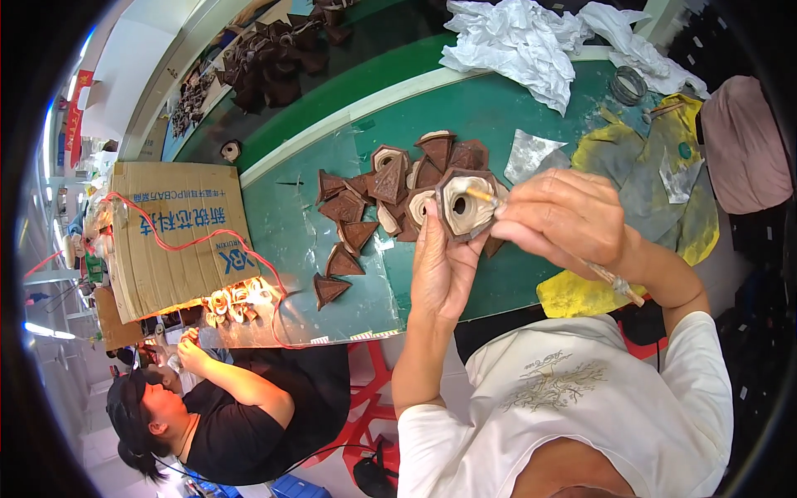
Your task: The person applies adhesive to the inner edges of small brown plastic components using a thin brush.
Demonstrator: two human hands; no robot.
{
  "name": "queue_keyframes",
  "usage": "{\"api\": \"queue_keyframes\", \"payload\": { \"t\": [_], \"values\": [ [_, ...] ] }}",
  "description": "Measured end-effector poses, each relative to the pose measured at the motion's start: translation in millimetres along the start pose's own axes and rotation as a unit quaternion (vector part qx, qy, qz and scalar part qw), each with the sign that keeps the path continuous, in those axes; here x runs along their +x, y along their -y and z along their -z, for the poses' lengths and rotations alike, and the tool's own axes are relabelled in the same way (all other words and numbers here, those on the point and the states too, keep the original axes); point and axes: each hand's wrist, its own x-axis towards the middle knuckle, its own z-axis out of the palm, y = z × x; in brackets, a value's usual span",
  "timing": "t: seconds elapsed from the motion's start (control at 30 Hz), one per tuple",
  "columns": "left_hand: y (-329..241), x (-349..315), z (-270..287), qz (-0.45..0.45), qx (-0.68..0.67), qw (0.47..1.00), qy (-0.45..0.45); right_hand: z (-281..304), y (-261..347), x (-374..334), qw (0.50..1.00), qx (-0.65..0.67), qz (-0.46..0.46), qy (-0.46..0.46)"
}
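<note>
1. Your right hand (573, 212) is pinching a slim brush (602, 271) between thumb and fingers, its handle end sticking out behind the grip.
2. Just left of that grip, your left hand (448, 270) is holding a hollow brown piece (473, 220) between thumb and fingers, its pale-lined opening facing up.
3. The brush tip is lying over that lining, near the dark hole; whether it is touching, I cannot tell.
4. You seem to be working on the brushing step; the next move is probably calling for a steady left hold and light strokes around the lining, keeping clear of the rim.
5. Just beyond and left of your left grip, similar brown pieces (390, 181) are lying heaped on the green table (282, 199).
6. Beyond your right hand, a stained yellow cloth (618, 149) is spreading out.
7. Farther off, past both grips, crumpled white sheeting (519, 41) is lying.
</note>
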Motion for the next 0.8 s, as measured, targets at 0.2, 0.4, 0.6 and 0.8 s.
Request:
{"api": "queue_keyframes", "payload": {
  "t": [0.2,0.4,0.6,0.8],
  "values": [
    [1.9,1.2,-0.9,0.012,0.003,1.000,-0.003,0.1,-2.9,-0.9,0.999,-0.010,0.018,-0.026],
    [4.2,4.4,4.9,-0.002,0.001,1.000,-0.017,10.0,-2.4,-15.5,0.999,-0.016,-0.014,0.049],
    [5.5,2.8,6.0,0.005,-0.001,1.000,-0.012,13.1,1.8,-19.0,0.993,0.085,-0.045,0.067],
    [6.7,3.4,1.2,-0.003,0.007,1.000,-0.004,14.8,-1.7,-18.1,0.997,0.029,-0.054,0.045]
  ]
}}
